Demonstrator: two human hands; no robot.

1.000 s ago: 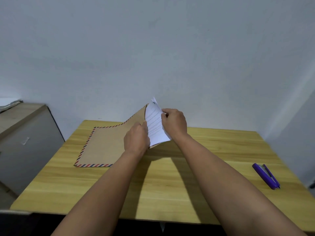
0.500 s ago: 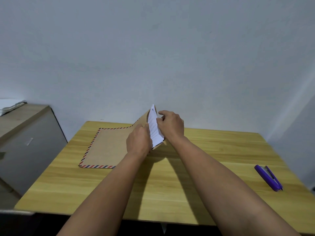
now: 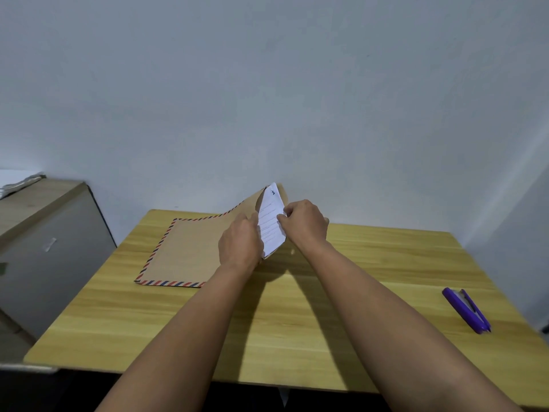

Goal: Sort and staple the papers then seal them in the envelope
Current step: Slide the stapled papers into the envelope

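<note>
A large brown envelope [image 3: 184,254] with a red and blue striped border lies on the wooden table [image 3: 297,337], its right, open end lifted off the surface. White lined papers [image 3: 270,224] stick partly out of that open end. My left hand [image 3: 240,245] grips the raised edge of the envelope at its mouth. My right hand [image 3: 303,224] pinches the right side of the papers. How deep the papers sit inside is hidden by the envelope.
A purple stapler [image 3: 466,309] lies near the table's right edge. A grey cabinet [image 3: 44,248] stands to the left of the table, with some papers on top. A plain wall runs behind the table.
The papers have slid further into the envelope's mouth, and both hands stay on them. The view has shifted slightly.
</note>
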